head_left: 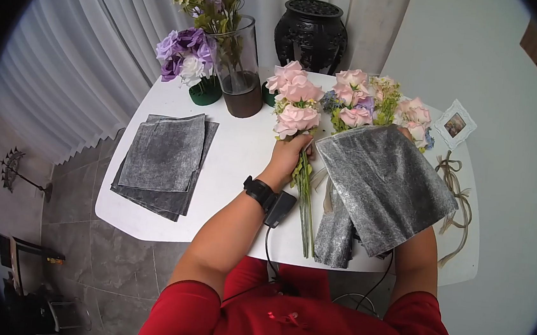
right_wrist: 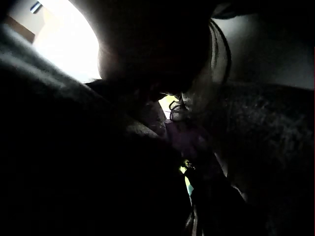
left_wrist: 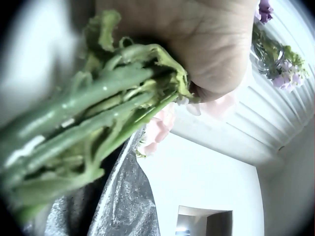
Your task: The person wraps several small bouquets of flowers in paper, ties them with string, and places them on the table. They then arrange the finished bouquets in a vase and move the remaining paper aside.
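Observation:
My left hand [head_left: 295, 152] grips a bunch of artificial pink roses [head_left: 298, 118] by its green stems [left_wrist: 83, 113], just below the blooms. The stems hang toward the table's front edge, and in the left wrist view they pass close before the camera. A grey fabric-like wrapping sheet [head_left: 385, 187] covers most of my right hand [head_left: 405, 133]; its fingers show at the sheet's upper edge, holding it there. More pink roses [head_left: 352, 89] with small blue and yellow flowers lie behind that sheet. Under its left side is another grey piece [head_left: 337, 234]. The right wrist view is mostly dark.
Stacked grey sheets [head_left: 162, 158] lie on the left of the white table [head_left: 228, 228]. At the back stand a tall glass vase [head_left: 243, 95] and purple and white flowers [head_left: 189, 55]. Beige ribbons [head_left: 457, 190] and a small white frame [head_left: 455, 124] are at the right.

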The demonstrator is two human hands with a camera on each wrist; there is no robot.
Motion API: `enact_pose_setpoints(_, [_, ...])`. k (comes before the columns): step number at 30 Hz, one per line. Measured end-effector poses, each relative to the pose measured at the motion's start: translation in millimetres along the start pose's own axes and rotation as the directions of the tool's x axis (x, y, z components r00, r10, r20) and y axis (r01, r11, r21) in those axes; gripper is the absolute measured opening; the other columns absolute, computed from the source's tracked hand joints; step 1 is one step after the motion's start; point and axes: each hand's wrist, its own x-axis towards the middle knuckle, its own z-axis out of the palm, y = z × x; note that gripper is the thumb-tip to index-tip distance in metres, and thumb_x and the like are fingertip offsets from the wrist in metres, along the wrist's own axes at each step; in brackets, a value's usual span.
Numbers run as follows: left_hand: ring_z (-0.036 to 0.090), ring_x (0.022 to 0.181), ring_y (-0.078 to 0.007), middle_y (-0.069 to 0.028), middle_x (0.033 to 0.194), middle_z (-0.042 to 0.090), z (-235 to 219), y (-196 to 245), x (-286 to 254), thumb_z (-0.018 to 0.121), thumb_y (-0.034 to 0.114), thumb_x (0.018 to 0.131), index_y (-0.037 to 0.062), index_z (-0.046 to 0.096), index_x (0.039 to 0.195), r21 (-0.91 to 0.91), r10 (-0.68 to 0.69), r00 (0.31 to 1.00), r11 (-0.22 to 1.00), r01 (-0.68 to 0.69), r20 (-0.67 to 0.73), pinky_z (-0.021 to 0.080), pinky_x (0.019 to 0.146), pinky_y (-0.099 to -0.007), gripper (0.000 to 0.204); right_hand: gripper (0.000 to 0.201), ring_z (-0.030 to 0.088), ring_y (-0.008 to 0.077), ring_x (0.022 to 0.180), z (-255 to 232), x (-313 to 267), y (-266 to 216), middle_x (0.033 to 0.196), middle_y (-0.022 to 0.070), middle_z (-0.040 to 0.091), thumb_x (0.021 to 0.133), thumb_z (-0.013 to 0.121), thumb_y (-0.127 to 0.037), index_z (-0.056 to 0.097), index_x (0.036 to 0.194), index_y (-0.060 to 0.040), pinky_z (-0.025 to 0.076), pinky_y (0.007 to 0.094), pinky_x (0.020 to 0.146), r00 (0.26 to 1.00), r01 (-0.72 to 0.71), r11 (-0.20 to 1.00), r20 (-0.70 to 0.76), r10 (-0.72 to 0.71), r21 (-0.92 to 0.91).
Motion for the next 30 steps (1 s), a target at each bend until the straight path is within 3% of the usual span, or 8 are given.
enact_pose_setpoints(3, [0.054, 0.053, -0.0129, -0.0034, 0.064, 0.055, 1, 4, -2, 0.056, 0.019, 0.087, 0.0046, 0.055, 0.075, 0.094, 0.082, 0.995, 0.993, -0.077, -0.053, 0.044, 0.046, -0.0260, 0.019, 0.030, 0.063, 0.0187, 0.076, -5, 5, 9, 0.091, 0.0108, 0.064, 0.086, 0.056, -0.020, 0.057, 0.104, 0.0033, 0.050, 0.0282, 0.073, 0.989, 0.147, 0.977, 0.044, -0.142, -0.156])
enact_pose_setpoints(8, [0.054, 0.049, -0.0143, -0.0050, 0.065, 0.056, -3, 5, 3, 0.056, 0.015, 0.088, 0.0027, 0.056, 0.086, -0.010, -0.097, 0.995, 0.995, 0.097, -0.013, 0.046, 0.045, -0.0273, 0.012, 0.030, 0.062, 0.0176, 0.077, -9, 8, 18, 0.092, 0.0103, 0.064, 0.086, 0.056, -0.019, 0.055, 0.106, 0.0037, 0.050, 0.0278, 0.073, 0.925, 0.379, 0.836, 0.159, -0.344, -0.397])
enact_pose_setpoints(11, [0.054, 0.049, -0.0143, -0.0050, 0.065, 0.056, -3, 5, 2, 0.056, 0.016, 0.088, 0.0025, 0.056, 0.084, -0.005, -0.097, 0.995, 0.995, 0.097, 0.011, 0.047, 0.045, -0.0281, 0.014, 0.031, 0.062, 0.0169, 0.078, -14, 7, 20, 0.092, 0.0100, 0.064, 0.087, 0.055, -0.019, 0.055, 0.107, 0.0039, 0.050, 0.0275, 0.073, 0.863, 0.503, 0.695, 0.254, -0.436, -0.514])
enact_pose_setpoints(12, [0.054, 0.049, -0.0143, -0.0050, 0.065, 0.056, -3, 5, 1, 0.056, 0.016, 0.088, 0.0025, 0.056, 0.084, -0.004, -0.098, 0.995, 0.995, 0.098, 0.010, 0.047, 0.045, -0.0281, 0.014, 0.033, 0.060, 0.0139, 0.080, 7, 1, -14, 0.092, 0.0075, 0.063, 0.088, 0.054, -0.017, 0.052, 0.113, 0.0037, 0.048, 0.0259, 0.071, 0.972, -0.211, 0.965, 0.071, 0.224, -0.156])
enact_pose_setpoints(15, [0.054, 0.049, -0.0143, -0.0051, 0.065, 0.056, -4, 7, 1, 0.056, 0.017, 0.089, 0.0023, 0.057, 0.081, 0.004, -0.129, 0.992, 0.992, 0.129, 0.003, 0.047, 0.044, -0.0280, 0.016, 0.031, 0.059, 0.0117, 0.079, 9, 12, -5, 0.092, 0.0053, 0.063, 0.088, 0.055, -0.019, 0.054, 0.111, 0.0027, 0.047, 0.0242, 0.069, 0.923, -0.320, 0.947, 0.228, 0.312, 0.002])
enact_pose_setpoints(25, [0.056, 0.051, -0.0127, -0.0039, 0.063, 0.055, -2, 6, 0, 0.052, 0.020, 0.092, 0.0031, 0.055, 0.080, 0.105, -0.065, 0.998, 0.993, 0.062, 0.021, 0.047, 0.046, -0.0253, 0.021, 0.024, 0.056, 0.0091, 0.070, 3, 16, 12, 0.085, 0.0033, 0.061, 0.089, 0.054, -0.020, 0.055, 0.101, 0.0007, 0.045, 0.0235, 0.064, 0.923, -0.345, 0.938, 0.174, 0.342, -0.013])
enact_pose_setpoints(27, [0.056, 0.051, -0.0132, -0.0039, 0.062, 0.055, -5, 6, 2, 0.050, 0.020, 0.094, 0.0036, 0.054, 0.082, 0.040, -0.173, 0.984, 0.985, 0.171, 0.054, 0.049, 0.046, -0.0250, 0.021, 0.023, 0.056, 0.0090, 0.070, 6, 12, 6, 0.084, 0.0034, 0.061, 0.089, 0.053, -0.019, 0.056, 0.100, 0.0006, 0.045, 0.0236, 0.064, 0.925, -0.340, 0.940, 0.174, 0.338, -0.015])
enact_pose_setpoints(30, [0.052, 0.051, -0.0126, -0.0026, 0.064, 0.052, -6, 7, 3, 0.048, 0.021, 0.096, 0.0048, 0.051, 0.087, -0.021, -0.204, 0.974, 0.978, 0.207, 0.096, 0.051, 0.050, -0.0281, 0.019, 0.022, 0.056, 0.0090, 0.069, 12, 6, -8, 0.083, 0.0040, 0.062, 0.089, 0.053, -0.018, 0.056, 0.100, 0.0007, 0.046, 0.0236, 0.063, 0.921, -0.356, 0.934, 0.176, 0.348, 0.012])
